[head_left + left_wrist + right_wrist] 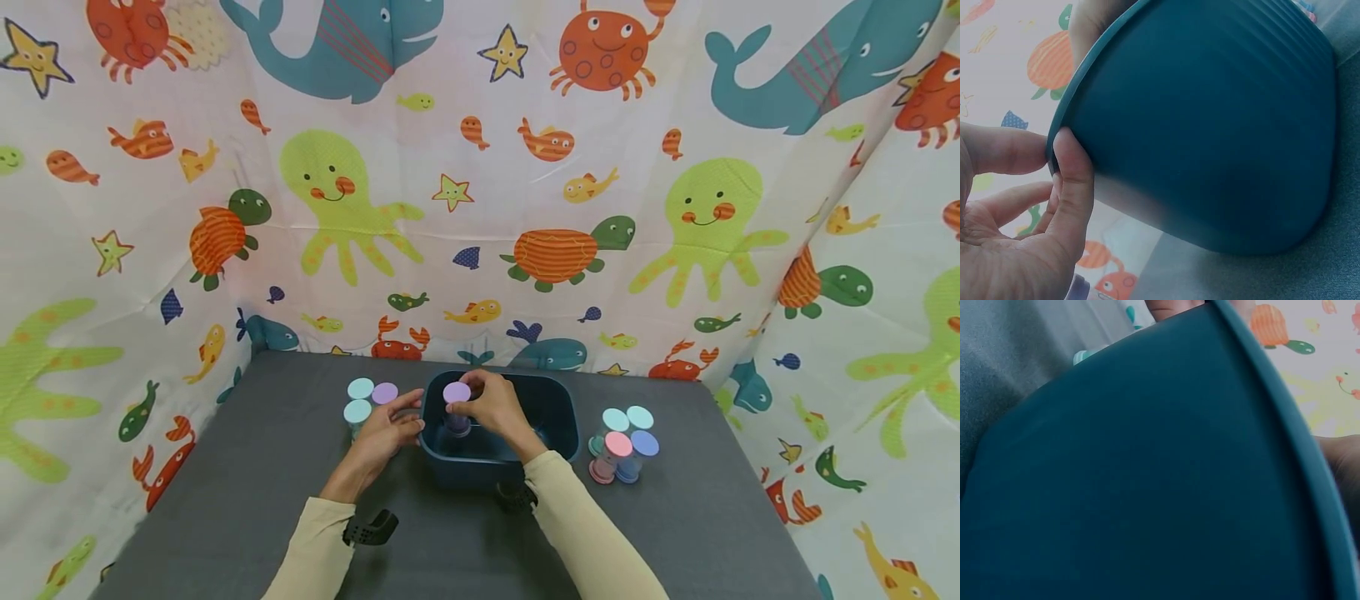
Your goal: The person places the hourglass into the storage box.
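Note:
A dark teal plastic bin (501, 459) stands in the middle of the grey table. My left hand (384, 433) pinches the bin's left rim, and in the left wrist view the thumb (1072, 164) presses the outer wall just under the lip. Reaching over the bin, my right hand (497, 410) grips a small purple cylinder (457, 392) with disc ends, shaped like a sand timer. This cylinder is upright inside the bin near its left wall. In the right wrist view the bin wall (1135, 462) hides the right fingers and the cylinder.
Left of the bin, partly behind my left hand, are more small cylinders: mint ones (357, 411) and a purple one (386, 393). A cluster on the right has mint ones (640, 417), a pink one (618, 444) and a blue one (644, 443). A sea-animal printed curtain (465, 317) borders the table.

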Motion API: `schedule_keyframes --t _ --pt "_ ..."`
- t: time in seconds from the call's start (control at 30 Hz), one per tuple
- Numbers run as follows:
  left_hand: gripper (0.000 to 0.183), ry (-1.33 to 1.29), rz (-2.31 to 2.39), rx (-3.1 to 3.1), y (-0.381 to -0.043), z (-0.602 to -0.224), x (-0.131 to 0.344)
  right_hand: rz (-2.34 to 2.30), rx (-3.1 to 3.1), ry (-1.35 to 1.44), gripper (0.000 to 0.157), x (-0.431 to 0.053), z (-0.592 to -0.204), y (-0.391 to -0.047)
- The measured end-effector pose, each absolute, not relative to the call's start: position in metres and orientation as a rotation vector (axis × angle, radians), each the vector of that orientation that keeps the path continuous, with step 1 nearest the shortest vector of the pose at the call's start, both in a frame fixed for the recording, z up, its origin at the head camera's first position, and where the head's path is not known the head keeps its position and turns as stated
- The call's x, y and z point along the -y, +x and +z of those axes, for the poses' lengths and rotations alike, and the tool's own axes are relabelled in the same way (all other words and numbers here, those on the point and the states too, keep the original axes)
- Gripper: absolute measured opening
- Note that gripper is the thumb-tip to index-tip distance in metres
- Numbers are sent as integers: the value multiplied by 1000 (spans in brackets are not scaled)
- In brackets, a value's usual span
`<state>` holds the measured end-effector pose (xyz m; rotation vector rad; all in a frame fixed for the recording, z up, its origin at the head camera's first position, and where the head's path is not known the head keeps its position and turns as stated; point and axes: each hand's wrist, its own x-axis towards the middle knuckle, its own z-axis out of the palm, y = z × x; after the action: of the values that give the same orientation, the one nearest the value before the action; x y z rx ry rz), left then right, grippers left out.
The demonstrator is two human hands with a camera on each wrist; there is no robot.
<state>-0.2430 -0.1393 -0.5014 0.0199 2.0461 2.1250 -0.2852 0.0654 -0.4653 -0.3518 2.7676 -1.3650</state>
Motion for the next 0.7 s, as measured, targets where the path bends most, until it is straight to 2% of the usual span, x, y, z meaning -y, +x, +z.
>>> schedule_keyframes --t 0.7 --pt "57 36 2122 -2044 -242 -502 139 -1242 -2811 -340 41 -57 -479 -290"
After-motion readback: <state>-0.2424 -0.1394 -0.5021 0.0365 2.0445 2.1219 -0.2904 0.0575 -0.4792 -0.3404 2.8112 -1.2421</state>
